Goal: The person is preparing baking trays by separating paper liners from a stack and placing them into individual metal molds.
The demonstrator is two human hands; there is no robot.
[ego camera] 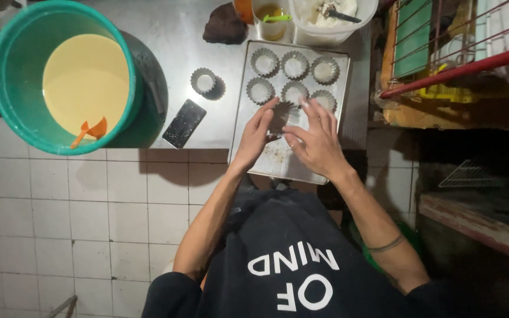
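Both hands, left hand (pixel 255 134) and right hand (pixel 318 141), cup a dark fluted mould (pixel 283 113) over the tray (pixel 278 162); fingers curled around it, hiding most of it; six moulds (pixel 294 65) beyond.

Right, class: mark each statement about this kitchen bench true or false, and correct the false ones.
1. The green tub holds pale yellow batter. True.
2. The tray carries twelve moulds. False: six fluted moulds sit in two rows of three, and the hands hold a seventh over the tray.
3. One mould stands off the tray, to its left. True.
4. The phone lies inside the tub. False: it lies on the bench between tub and tray.
5. Left hand and right hand are over the tray. True.
6. The scoop in the batter is blue. False: it is orange.
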